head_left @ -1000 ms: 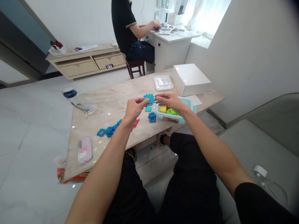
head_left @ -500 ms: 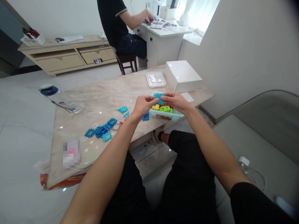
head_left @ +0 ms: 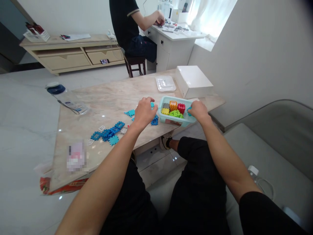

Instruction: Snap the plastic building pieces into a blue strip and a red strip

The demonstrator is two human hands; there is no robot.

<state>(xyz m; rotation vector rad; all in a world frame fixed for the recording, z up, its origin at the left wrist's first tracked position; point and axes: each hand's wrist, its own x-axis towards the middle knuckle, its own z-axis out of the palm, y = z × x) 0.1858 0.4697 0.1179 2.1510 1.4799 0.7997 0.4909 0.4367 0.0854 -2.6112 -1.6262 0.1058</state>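
My left hand [head_left: 144, 112] rests knuckles-up on the marble table [head_left: 110, 98], fingers curled down onto a small teal piece [head_left: 152, 104]. My right hand [head_left: 199, 111] is at the right end of a teal tray [head_left: 171, 122], fingers closed on a teal block [head_left: 188, 111] inside it. The tray also holds yellow [head_left: 165, 111], orange [head_left: 173, 105], red [head_left: 181, 107] and green [head_left: 176, 114] blocks. Loose blue and teal flat pieces [head_left: 107, 134] lie on the table to the left of my left hand, and a dark blue piece [head_left: 154, 121] sits just beside it.
A clear lid [head_left: 165, 83] and a white box [head_left: 193, 81] lie behind the tray. A water bottle [head_left: 65, 98] lies at the table's far left. Another person [head_left: 129, 23] sits at a white desk [head_left: 171, 42] beyond. A grey sofa [head_left: 269, 156] is on my right.
My hands, which held a teal assembly together above the tray, have parted. The right went down into the tray's right end with the teal block; the left dropped to the table.
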